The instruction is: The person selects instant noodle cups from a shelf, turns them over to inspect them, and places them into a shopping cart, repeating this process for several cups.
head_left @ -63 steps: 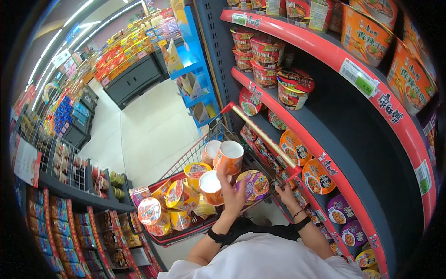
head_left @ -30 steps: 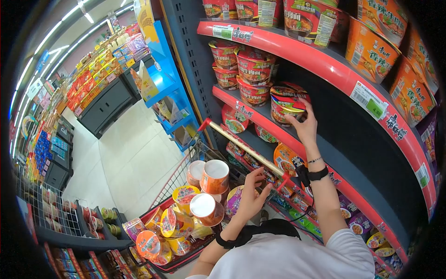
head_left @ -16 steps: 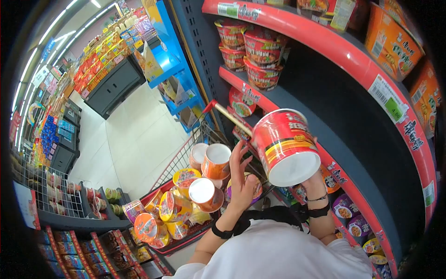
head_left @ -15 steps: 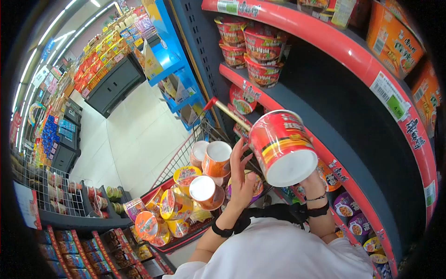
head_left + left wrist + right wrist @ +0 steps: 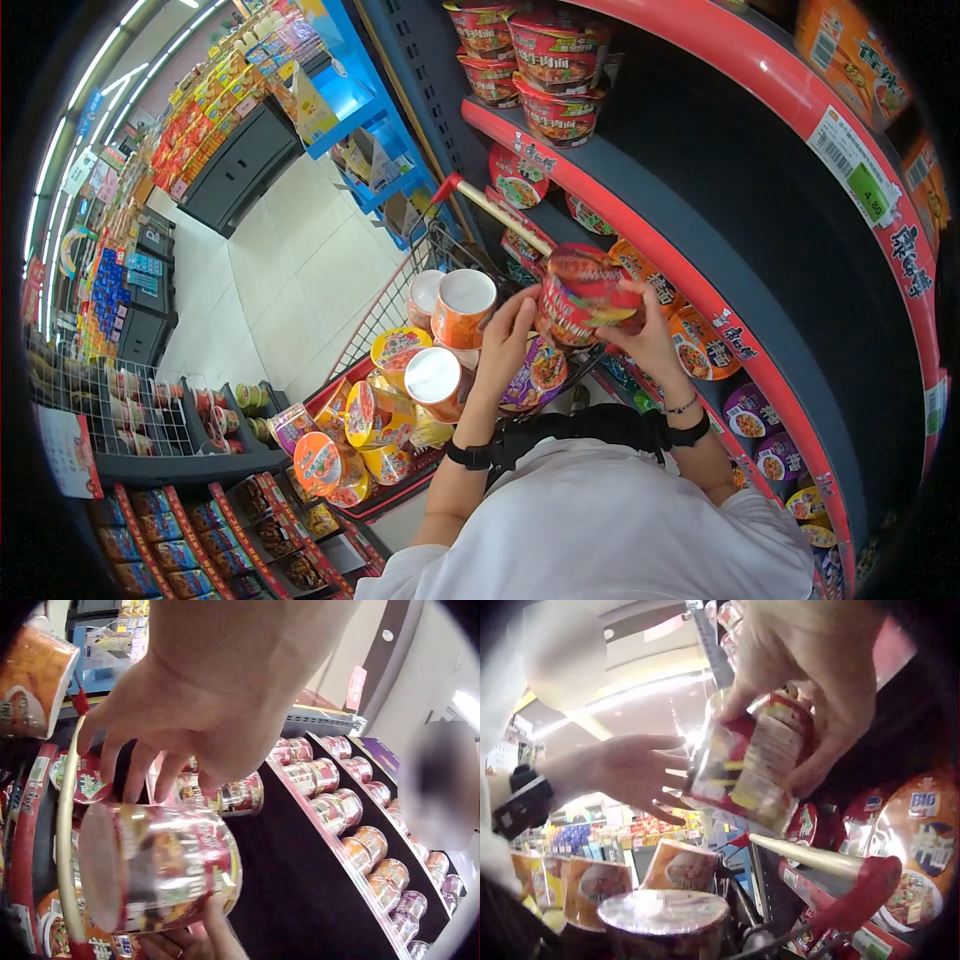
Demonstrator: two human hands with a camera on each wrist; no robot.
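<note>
A red instant noodle cup (image 5: 578, 300) is tilted over the cart handle's end, held by my right hand (image 5: 648, 338) at its lid end. In the left wrist view the noodle cup (image 5: 169, 866) lies on its side, white base to the left, with the right thumb against it. My left hand (image 5: 507, 338) is beside the cup's base end. Its fingers are extended toward the cup in the right wrist view, where the left hand (image 5: 634, 776) shows whole. Just below sits a purple noodle cup (image 5: 537, 375) in the shopping cart (image 5: 375, 335).
Orange tubs (image 5: 464, 308) with white bases up and yellow noodle cups (image 5: 380, 412) fill the cart. Its gold handle (image 5: 505, 215) runs along the curved red-edged shelf (image 5: 620, 205). Stacked red cups (image 5: 555, 75) stand on that shelf. Tiled floor (image 5: 285, 280) lies beyond the cart.
My right hand took the red noodle cup off the shelf and brought it down beside my left hand. Since half a second ago the cup has turned, its white base swinging away from the head view.
</note>
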